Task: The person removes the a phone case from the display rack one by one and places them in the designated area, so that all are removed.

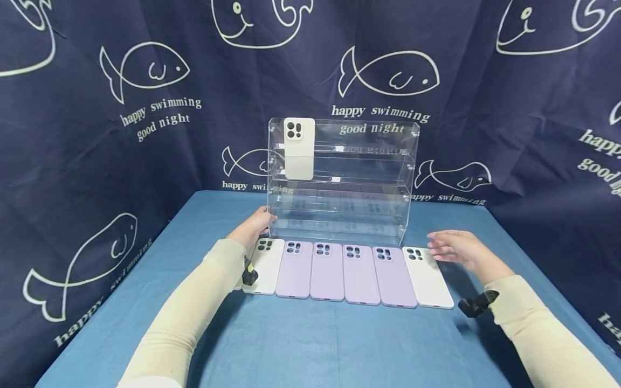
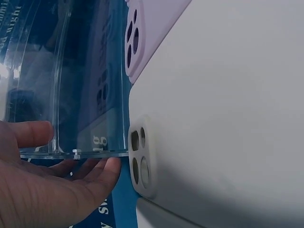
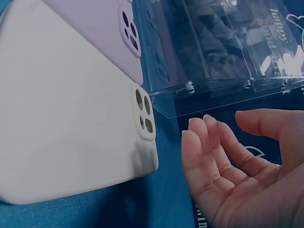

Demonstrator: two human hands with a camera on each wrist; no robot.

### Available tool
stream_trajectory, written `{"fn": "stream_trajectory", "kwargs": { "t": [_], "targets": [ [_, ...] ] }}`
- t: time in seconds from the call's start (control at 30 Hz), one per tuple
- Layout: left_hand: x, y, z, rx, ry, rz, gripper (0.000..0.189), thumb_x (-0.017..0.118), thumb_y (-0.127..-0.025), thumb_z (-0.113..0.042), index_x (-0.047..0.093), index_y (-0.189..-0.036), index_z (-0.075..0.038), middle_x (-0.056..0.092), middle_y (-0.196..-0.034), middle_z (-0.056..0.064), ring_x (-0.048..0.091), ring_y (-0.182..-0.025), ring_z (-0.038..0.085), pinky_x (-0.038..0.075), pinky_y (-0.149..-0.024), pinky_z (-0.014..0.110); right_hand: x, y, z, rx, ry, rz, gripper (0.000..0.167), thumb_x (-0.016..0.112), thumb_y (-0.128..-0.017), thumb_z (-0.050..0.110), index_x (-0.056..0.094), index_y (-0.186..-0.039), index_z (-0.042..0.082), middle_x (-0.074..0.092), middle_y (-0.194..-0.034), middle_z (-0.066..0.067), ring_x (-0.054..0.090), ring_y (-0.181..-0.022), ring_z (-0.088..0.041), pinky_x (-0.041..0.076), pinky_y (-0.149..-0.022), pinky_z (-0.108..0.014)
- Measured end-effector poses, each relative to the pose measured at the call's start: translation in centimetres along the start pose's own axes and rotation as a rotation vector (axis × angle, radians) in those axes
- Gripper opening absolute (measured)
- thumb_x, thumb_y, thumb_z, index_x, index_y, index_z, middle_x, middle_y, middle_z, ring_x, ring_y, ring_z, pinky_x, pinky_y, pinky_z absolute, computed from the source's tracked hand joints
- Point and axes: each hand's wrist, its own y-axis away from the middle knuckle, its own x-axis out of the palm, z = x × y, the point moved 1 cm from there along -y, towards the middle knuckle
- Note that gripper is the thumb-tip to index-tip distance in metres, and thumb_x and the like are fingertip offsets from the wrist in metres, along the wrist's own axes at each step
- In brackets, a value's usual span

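My left hand (image 1: 254,223) holds the left side panel of a clear acrylic display rack (image 1: 339,210), thumb on the inner side and fingers outside, as the left wrist view shows. On the other side, my right hand (image 1: 456,248) hovers near the rack's right edge with loosely bent fingers and nothing in them. One white phone case (image 1: 299,156) stands upright at the rack's upper left. Before the rack lies a row of phone cases: a white one (image 1: 267,269) at left, several purple ones (image 1: 327,275), and another white one (image 1: 429,280) beside my right hand.
A further white case (image 2: 156,216) lies at the row's left end, mostly hidden by my forearm in the head view. Blue cloth (image 1: 310,345) covers the table. Dark blue curtains (image 1: 301,81) printed with fish stand behind and at both sides.
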Motion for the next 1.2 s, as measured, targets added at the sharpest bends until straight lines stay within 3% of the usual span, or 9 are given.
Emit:
{"fn": "stream_trajectory", "kwargs": {
  "t": [0.13,0.33,0.57,0.83,1.0,1.2],
  "targets": [
    [0.0,-0.1,-0.1,-0.002,0.000,0.004,0.063,0.042,-0.101,-0.010,0.011,-0.156,-0.007,0.022,-0.159,0.016,0.022,-0.147,0.032,0.029,-0.121,0.044,0.0,-0.1,0.4,-0.020,-0.005,-0.004,0.047,0.051,-0.101,0.021,0.043,-0.136,-0.010,0.070,-0.087,0.010,0.070,-0.082,-0.007,0.062,-0.079,-0.025],
    [0.2,-0.2,-0.2,0.003,-0.007,0.000,0.062,0.042,-0.102,-0.011,0.012,-0.156,-0.007,0.024,-0.158,0.017,0.023,-0.147,0.032,0.030,-0.121,0.043,0.6,-0.3,1.8,-0.045,0.000,-0.051,0.035,0.059,-0.097,0.026,0.053,-0.123,0.003,0.071,-0.086,0.011,0.069,-0.081,-0.006,0.061,-0.078,-0.023],
    [0.1,0.0,-0.1,-0.003,-0.008,0.003,0.062,0.042,-0.102,-0.011,0.011,-0.156,-0.008,0.021,-0.159,0.016,0.022,-0.147,0.032,0.029,-0.122,0.043,1.4,-0.5,3.6,-0.083,-0.008,-0.057,0.043,0.063,-0.095,0.027,0.050,-0.126,0.000,0.072,-0.085,0.012,0.069,-0.081,-0.005,0.061,-0.078,-0.022],
    [0.1,-0.1,0.1,0.006,-0.018,0.002,0.063,0.041,-0.102,-0.011,0.010,-0.156,-0.008,0.021,-0.160,0.017,0.021,-0.147,0.032,0.027,-0.122,0.044,2.3,-0.5,4.9,-0.133,-0.029,-0.057,0.040,0.063,-0.096,0.028,0.051,-0.122,0.000,0.072,-0.084,0.012,0.069,-0.081,-0.005,0.061,-0.078,-0.022],
    [0.0,-0.3,0.2,0.008,-0.015,0.004,0.064,0.042,-0.102,-0.012,0.009,-0.156,-0.008,0.019,-0.160,0.016,0.021,-0.148,0.032,0.027,-0.122,0.044,2.8,-0.7,6.1,-0.167,-0.060,-0.058,0.032,0.063,-0.095,0.028,0.055,-0.115,0.004,0.073,-0.083,0.010,0.070,-0.080,-0.005,0.061,-0.078,-0.022],
    [0.0,-0.3,0.2,-0.004,-0.021,0.010,0.064,0.041,-0.102,-0.013,0.007,-0.156,-0.009,0.015,-0.161,0.016,0.019,-0.148,0.032,0.026,-0.123,0.043,3.6,-0.7,7.5,-0.180,-0.154,-0.031,0.006,0.064,-0.095,0.022,0.064,-0.098,0.016,0.073,-0.082,0.008,0.071,-0.079,-0.008,0.061,-0.076,-0.021]
  ]
}}
